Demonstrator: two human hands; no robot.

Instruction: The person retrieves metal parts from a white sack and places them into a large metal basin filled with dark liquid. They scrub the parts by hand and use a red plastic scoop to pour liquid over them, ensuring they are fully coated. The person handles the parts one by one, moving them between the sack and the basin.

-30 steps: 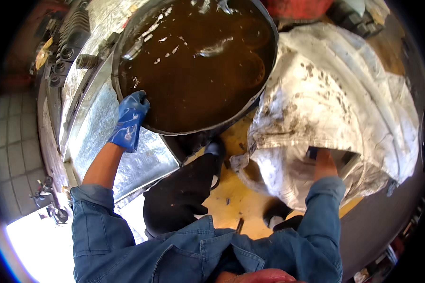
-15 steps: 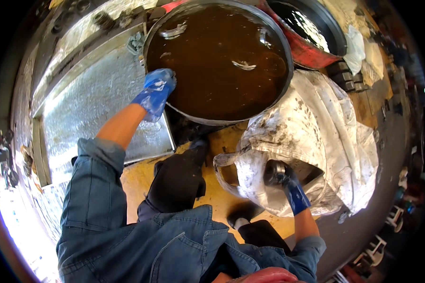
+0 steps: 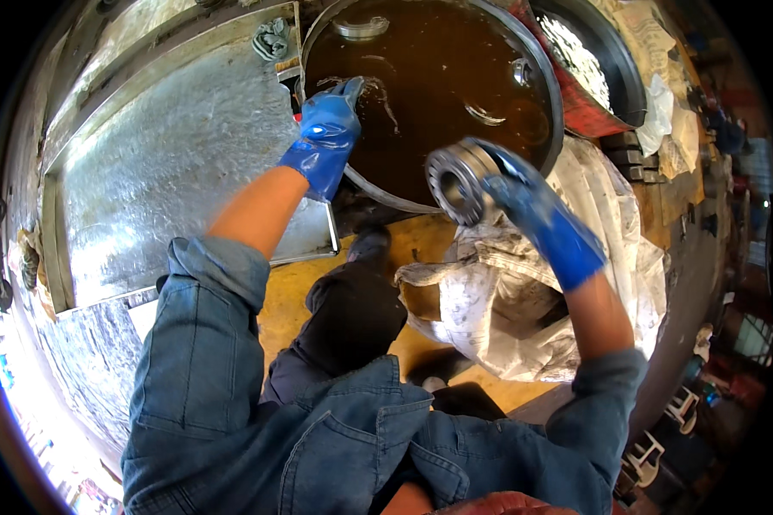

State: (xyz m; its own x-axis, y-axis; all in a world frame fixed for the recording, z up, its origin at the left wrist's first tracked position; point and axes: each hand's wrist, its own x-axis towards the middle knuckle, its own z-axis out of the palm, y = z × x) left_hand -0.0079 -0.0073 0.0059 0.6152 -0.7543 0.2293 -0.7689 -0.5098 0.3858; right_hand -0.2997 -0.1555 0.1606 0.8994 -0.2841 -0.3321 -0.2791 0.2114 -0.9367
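Gripping the thick grey metal ring (image 3: pixel 469 161) firmly is advisable: the blue-gloved right hand (image 3: pixel 524 196) grasps its outer wall near the round grey-rimmed tub (image 3: pixel 557 107), and a wet grip could slip. Keep clear of the tub's raised rim. The blue-gloved left hand (image 3: pixel 330 130) is over the brown liquid (image 3: pixel 429 81); whether it holds anything cannot be told. Left lies a silver sheet-metal tray (image 3: pixel 163 154); right, a stained white fabric sack (image 3: pixel 481 300) crowds the tub.

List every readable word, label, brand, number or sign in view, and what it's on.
None readable.
Tan sheet, upper right: any print is too small and blurred to read.
White sack: dark smudges, no legible text.
Metal ring in the right hand: no legible marking.
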